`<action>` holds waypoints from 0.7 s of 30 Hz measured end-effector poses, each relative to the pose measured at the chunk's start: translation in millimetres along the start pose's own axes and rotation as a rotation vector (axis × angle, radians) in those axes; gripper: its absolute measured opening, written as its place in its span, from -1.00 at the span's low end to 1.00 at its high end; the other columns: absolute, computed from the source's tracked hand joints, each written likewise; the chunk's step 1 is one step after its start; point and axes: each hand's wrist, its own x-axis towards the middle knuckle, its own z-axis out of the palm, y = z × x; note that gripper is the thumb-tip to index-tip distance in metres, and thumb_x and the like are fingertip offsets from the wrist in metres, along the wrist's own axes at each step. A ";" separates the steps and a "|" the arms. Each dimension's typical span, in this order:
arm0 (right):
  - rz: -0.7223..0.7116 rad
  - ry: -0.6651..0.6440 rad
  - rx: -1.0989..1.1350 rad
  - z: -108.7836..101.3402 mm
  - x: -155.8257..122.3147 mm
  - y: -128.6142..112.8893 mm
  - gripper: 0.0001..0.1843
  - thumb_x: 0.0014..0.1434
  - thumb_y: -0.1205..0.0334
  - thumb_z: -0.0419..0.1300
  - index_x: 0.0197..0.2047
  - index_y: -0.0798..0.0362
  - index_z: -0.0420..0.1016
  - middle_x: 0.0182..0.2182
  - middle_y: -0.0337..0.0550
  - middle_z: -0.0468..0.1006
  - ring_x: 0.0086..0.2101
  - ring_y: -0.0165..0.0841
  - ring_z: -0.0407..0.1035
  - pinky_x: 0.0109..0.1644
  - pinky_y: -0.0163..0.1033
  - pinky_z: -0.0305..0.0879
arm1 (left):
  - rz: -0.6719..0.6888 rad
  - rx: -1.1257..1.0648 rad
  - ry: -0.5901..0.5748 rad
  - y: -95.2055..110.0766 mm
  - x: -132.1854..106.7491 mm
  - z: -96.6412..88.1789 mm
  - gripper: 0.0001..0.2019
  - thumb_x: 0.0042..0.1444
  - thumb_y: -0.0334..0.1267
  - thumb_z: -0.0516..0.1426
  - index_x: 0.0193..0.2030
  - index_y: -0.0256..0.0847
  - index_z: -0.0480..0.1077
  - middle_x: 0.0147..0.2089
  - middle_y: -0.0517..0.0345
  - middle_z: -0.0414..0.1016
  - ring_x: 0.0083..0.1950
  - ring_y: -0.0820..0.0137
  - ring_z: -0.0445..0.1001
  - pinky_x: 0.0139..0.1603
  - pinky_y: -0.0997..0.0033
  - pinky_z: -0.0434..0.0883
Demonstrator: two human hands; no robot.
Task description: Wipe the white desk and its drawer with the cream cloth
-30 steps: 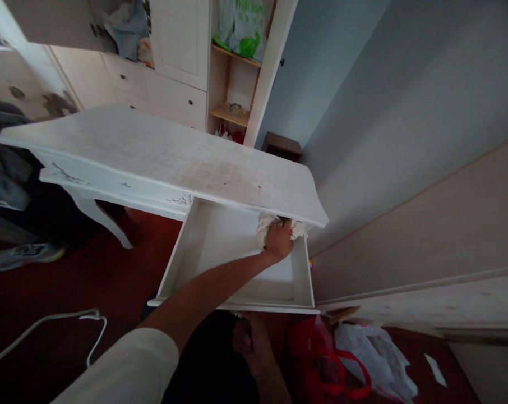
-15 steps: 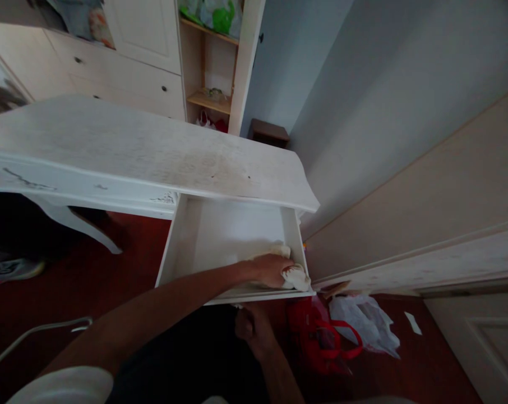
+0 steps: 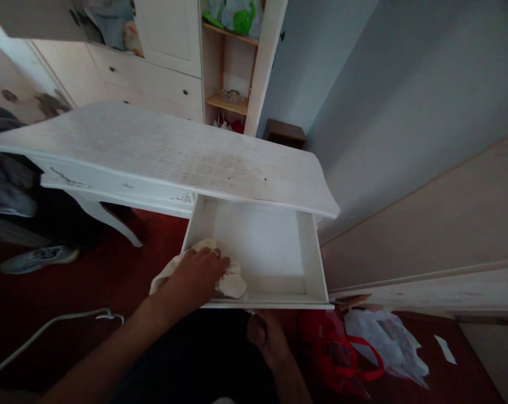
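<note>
My left hand (image 3: pixel 201 275) is closed on a cream cloth (image 3: pixel 232 283), pressing it into the near left corner of a pulled-out white drawer (image 3: pixel 262 247). Part of the cloth hangs over the drawer's left wall. Just below the front panel, my right hand (image 3: pixel 267 336) is curled into a fist against the drawer front. A small pale bit of the handle shows by its fingers; the rest is hidden. The drawer belongs to a white desk (image 3: pixel 153 140) whose top has brownish smudges.
A red bag (image 3: pixel 321 348) and a white plastic bag (image 3: pixel 384 342) lie on the floor at right. At left are a shoe (image 3: pixel 39 258) and a white cable (image 3: pixel 47 325). A pale cabinet (image 3: pixel 165 84) stands behind the desk; a wall (image 3: pixel 405 140) rises at right.
My left hand has moved the cloth from the drawer's near right corner to its near left corner. My right hand stays at the drawer front. The view has shifted slightly left.
</note>
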 end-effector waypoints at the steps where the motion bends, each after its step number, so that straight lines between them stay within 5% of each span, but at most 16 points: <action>1: 0.002 -0.008 -0.011 -0.7 0.0 -0.2 -0.47 -0.09 -0.12 0.39 -0.63 0.02 0.19 -0.80 -0.49 0.01 -0.71 -0.59 -0.14 -0.58 -0.32 -0.24 | -0.051 -0.027 0.065 -8.8 -8.3 -3.7 -0.55 -0.03 -0.55 0.07 -0.01 -0.13 0.48 0.03 -0.04 0.55 0.07 0.11 0.50 0.06 0.07 0.42; 4: 0.006 -0.019 -0.025 -1.4 -0.8 -2.0 -0.49 -0.08 -0.12 0.40 -0.61 0.03 0.24 -0.80 -0.49 0.02 -0.71 -0.59 -0.15 -0.58 -0.32 -0.25 | -0.138 -0.084 0.288 -28.3 -19.3 -16.0 -0.41 -0.15 -0.59 0.09 0.05 -0.08 0.45 0.12 0.02 0.51 0.16 0.11 0.43 0.13 0.09 0.39; 8: 0.025 -0.032 -0.012 -1.5 -1.1 -3.1 -0.47 -0.13 -0.13 0.43 -0.63 0.04 0.24 -0.80 -0.49 0.02 -0.71 -0.60 -0.15 -0.58 -0.31 -0.27 | -0.229 -0.043 0.498 -51.5 0.2 -27.9 -0.44 -0.07 -0.54 0.10 0.12 -0.12 0.43 0.19 -0.05 0.45 0.24 0.04 0.35 0.19 0.01 0.34; 15: 0.016 -0.012 0.047 -0.8 -0.8 1.1 -0.54 -0.08 -0.07 0.42 -0.56 0.05 0.29 -0.80 -0.52 -0.02 -0.71 -0.60 -0.20 -0.57 -0.32 -0.29 | -0.169 -0.075 0.455 -85.6 33.0 -25.7 -0.45 -0.04 -0.51 0.06 0.15 -0.21 0.41 0.18 -0.08 0.45 0.20 0.11 0.36 0.22 0.06 0.34; 21: 0.019 -0.044 0.048 0.5 -1.9 -0.7 -0.49 -0.08 -0.07 0.41 -0.62 0.03 0.20 -0.79 -0.52 -0.03 -0.70 -0.60 -0.21 -0.58 -0.31 -0.25 | -0.040 -0.232 0.276 -61.3 -27.2 -20.8 -0.52 -0.10 -0.50 0.04 -0.02 -0.14 0.50 0.06 0.04 0.52 0.12 0.20 0.42 0.20 0.18 0.39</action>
